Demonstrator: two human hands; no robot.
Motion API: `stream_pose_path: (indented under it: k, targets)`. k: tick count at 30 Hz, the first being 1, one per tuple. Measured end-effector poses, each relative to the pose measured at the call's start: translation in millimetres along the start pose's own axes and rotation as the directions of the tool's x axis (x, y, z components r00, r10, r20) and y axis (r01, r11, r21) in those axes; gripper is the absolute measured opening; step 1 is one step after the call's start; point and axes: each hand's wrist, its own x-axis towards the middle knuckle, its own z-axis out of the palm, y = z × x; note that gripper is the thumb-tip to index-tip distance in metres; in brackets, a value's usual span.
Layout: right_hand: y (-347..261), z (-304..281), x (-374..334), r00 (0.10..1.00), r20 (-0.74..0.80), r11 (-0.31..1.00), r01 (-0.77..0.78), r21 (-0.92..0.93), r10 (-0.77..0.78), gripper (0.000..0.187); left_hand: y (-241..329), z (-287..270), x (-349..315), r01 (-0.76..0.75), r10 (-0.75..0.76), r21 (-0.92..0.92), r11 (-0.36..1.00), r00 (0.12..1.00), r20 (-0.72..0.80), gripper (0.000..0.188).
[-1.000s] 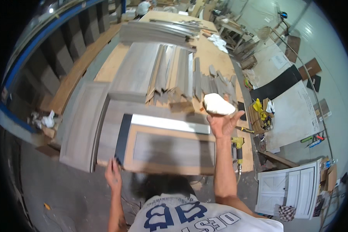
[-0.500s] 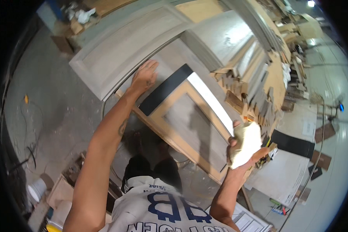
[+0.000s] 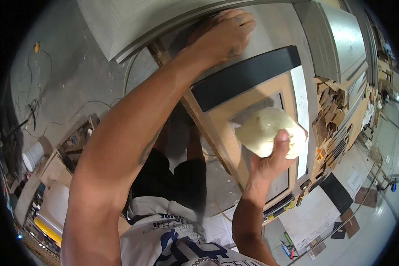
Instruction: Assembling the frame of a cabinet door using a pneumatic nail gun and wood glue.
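My right hand (image 3: pixel 270 165) grips a pale cream, rounded wad (image 3: pixel 264 128), its thumb pressed over the near side; whether the wad is cloth or something softer I cannot make out. Beneath it lies a framed panel with a tan wooden border (image 3: pixel 232 119), a black strip (image 3: pixel 248 80) along its far edge and a white strip (image 3: pixel 301 113) down its right side. Beyond the black strip, my left hand (image 3: pixel 232 35) is over a grey surface (image 3: pixel 275 22), fingers curled and pressed together. What they hold, if anything, is hidden.
A large grey door panel (image 3: pixel 124 22) is at the far left, and another grey panel (image 3: pixel 348 35) at the far right. Wood offcuts (image 3: pixel 332 102) pile up beside the work. A white bucket (image 3: pixel 34 153) stands at left; cables trail over the floor.
My left hand has moved farther away and right, its flat fingers now curled. My right hand has brought the cream wad leftward over the framed panel. The view has shifted closer.
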Motion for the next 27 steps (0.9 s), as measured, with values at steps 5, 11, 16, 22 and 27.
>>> stream_pose_path:
  k: [5, 11, 16, 22, 27]
  targets:
    - [-7, 13, 2, 0.942, -0.021, 0.918, -0.32, 0.236, 0.334, 0.043, 1, 7, -6, 0.038, -0.043, -0.042, 0.998, 0.992, -0.119, 0.008]
    - [-4, 14, 3, 0.925, -0.041, 0.877, -0.344, 0.335, 0.378, 0.038, 1, 14, -9, 0.038, -0.032, 0.027, 0.999, 0.978, -0.206, 0.012]
    - [3, 34, 6, 0.969, -0.208, 0.99, -0.124, 0.072, 0.137, 0.029, 5, 12, -6, 0.055, -0.056, -0.009, 0.998, 0.986, -0.156, 0.011]
    - [21, 38, 8, 0.977, -0.168, 0.985, 0.106, -0.135, -0.128, 0.017, 4, 3, -5, 0.114, -0.117, -0.064, 0.991, 0.992, -0.039, 0.012]
    - [28, 32, 8, 0.967, -0.098, 0.948, 0.207, -0.244, -0.236, 0.015, 8, 2, -5, 0.11, -0.114, -0.053, 0.992, 0.991, -0.067, 0.013]
